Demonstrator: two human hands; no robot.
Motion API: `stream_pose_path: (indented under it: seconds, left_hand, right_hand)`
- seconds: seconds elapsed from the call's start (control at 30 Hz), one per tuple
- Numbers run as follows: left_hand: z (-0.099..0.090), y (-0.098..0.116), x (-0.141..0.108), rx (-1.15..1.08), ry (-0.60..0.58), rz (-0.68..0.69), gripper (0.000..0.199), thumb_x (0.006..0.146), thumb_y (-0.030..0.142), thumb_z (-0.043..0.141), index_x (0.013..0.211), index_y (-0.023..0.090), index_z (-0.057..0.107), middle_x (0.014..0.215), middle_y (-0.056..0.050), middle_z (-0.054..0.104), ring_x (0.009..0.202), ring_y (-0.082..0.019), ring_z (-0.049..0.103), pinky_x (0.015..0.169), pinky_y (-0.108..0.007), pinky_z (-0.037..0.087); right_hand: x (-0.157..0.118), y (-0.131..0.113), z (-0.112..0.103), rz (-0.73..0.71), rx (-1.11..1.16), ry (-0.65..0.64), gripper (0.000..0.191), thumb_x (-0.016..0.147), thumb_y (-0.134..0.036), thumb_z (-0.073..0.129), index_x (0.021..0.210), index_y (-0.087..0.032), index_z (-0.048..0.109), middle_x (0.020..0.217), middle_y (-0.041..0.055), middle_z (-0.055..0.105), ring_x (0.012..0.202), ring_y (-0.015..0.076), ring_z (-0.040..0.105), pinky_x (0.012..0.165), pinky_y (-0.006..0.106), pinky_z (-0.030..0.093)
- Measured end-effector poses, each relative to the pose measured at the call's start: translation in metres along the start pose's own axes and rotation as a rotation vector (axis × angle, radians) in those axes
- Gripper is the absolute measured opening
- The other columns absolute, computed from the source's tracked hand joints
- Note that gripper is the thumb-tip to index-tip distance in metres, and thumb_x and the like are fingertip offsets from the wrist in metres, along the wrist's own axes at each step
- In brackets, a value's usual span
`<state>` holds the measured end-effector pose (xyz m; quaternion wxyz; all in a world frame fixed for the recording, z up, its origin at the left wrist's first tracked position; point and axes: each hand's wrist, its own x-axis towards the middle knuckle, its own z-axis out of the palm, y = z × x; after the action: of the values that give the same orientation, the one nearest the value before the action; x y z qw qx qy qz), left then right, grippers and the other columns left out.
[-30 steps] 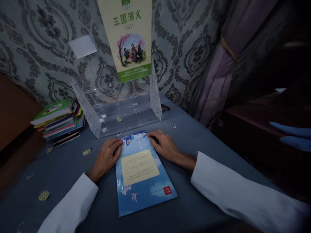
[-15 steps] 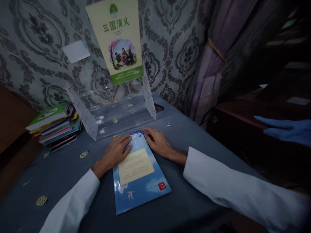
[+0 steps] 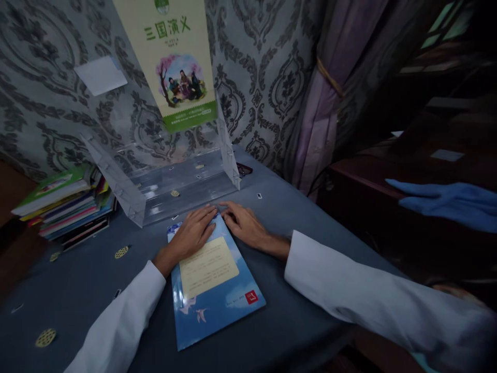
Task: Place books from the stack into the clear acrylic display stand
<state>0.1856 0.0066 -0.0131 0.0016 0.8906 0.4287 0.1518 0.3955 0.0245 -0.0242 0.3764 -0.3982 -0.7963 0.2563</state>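
A blue book [image 3: 217, 316] with a cream text panel and a red logo lies flat on the cloth-covered table. My left hand [image 3: 193, 233] rests flat across its upper part, fingers stretched toward the far edge. At the upper right corner of the book is my right hand [image 3: 245, 224], its fingers loosely bent and apart, the index finger touching or close to the corner. Beyond both hands stands a clear acrylic rack [image 3: 182, 199]. A cream and green book [image 3: 182, 46] with an illustrated cover appears upright above the rack.
To the left sits a stack of books [image 3: 73, 207]. Glasses [image 3: 244, 169] lie behind the rack's right side. A white card [image 3: 101, 75] is against the patterned wall covering. At right are a tied purple curtain [image 3: 322, 109] and a blue glove [image 3: 446, 199].
My left hand has slid right along the top of the book, baring its upper left corner. My right hand has stayed by the upper right corner. The whole view has shifted slightly.
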Motion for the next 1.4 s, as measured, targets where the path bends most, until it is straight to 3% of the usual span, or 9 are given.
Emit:
stream_pose_path:
  seconds: [0.13, 0.37, 0.97, 1.4]
  left_hand:
    - [0.000, -0.001, 0.000, -0.003, 0.011, 0.010, 0.044, 0.106, 0.036, 0.037, 0.143, 0.018, 0.051, 0.148, -0.011, 0.054, 0.143, -0.025, 0.043, 0.115, -0.049, 0.038]
    - [-0.001, 0.001, 0.000, -0.017, -0.002, -0.003, 0.042, 0.105, 0.033, 0.039, 0.140, 0.016, 0.055, 0.146, -0.012, 0.057, 0.143, -0.026, 0.043, 0.115, -0.051, 0.037]
    - [-0.002, 0.001, -0.003, -0.055, 0.004, 0.097, 0.041, 0.106, 0.032, 0.035, 0.139, 0.021, 0.057, 0.143, -0.010, 0.059, 0.136, -0.025, 0.051, 0.112, -0.050, 0.038]
    - [-0.011, 0.021, -0.010, -0.062, -0.072, 0.154, 0.044, 0.107, 0.035, 0.033, 0.144, 0.022, 0.053, 0.145, -0.010, 0.057, 0.139, -0.026, 0.048, 0.115, -0.051, 0.037]
  right_hand:
    - [0.001, 0.005, 0.000, -0.024, 0.037, 0.013, 0.043, 0.089, -0.011, 0.048, 0.131, -0.018, 0.054, 0.116, 0.0109, 0.071, 0.109, 0.0230, 0.065, 0.098, 0.044, 0.049]
    - [0.003, 0.010, 0.001, -0.109, 0.112, -0.076, 0.052, 0.086, -0.008, 0.046, 0.138, -0.018, 0.048, 0.130, 0.0129, 0.066, 0.122, 0.0236, 0.061, 0.105, 0.048, 0.048]
    - [0.006, 0.021, 0.003, -0.141, 0.039, -0.099, 0.051, 0.087, -0.006, 0.044, 0.135, -0.019, 0.053, 0.126, 0.0106, 0.068, 0.121, 0.0229, 0.061, 0.106, 0.048, 0.048]
    - [0.007, 0.015, -0.002, -0.130, 0.008, -0.134, 0.045, 0.088, -0.004, 0.041, 0.128, -0.018, 0.056, 0.124, 0.0101, 0.069, 0.120, 0.0218, 0.061, 0.106, 0.045, 0.047]
